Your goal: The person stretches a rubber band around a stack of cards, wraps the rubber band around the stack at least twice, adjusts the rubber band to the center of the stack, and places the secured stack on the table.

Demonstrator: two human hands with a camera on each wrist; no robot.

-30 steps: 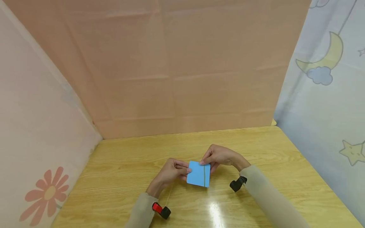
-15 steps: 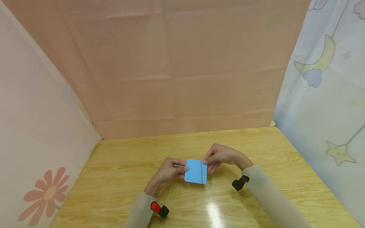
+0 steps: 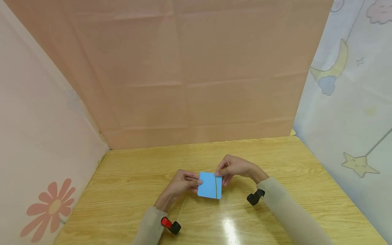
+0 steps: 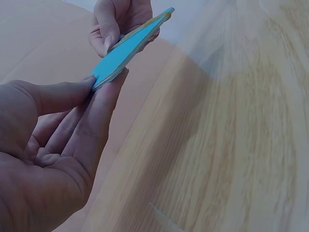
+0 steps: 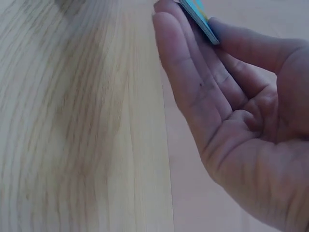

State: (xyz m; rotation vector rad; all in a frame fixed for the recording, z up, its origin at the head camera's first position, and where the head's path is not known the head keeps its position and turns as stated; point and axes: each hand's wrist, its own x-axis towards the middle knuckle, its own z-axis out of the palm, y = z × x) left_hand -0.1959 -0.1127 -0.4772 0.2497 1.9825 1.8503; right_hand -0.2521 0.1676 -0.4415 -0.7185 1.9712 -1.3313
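Observation:
A thin square blue card stack with rounded corners is held over the table, its blue face toward the head camera. Near its right side a yellowish-green rubber band runs from top to bottom. My left hand pinches the left edge, thumb on the blue face and fingers behind. At the upper right corner my right hand pinches the stack between thumb and fingers. The left wrist view shows the stack almost edge-on, both hands gripping it. Only a corner of the stack appears in the right wrist view.
The wood-grain table spreads out under both hands. A plain peach cloth hangs along its back edge. Patterned cloths stand at the sides, one with a flower, the other with a moon and star.
Both hands and the blue card stack have shifted very slightly left, grips unchanged. On the right-hand cloth, the moon and star pattern has moved leftward.

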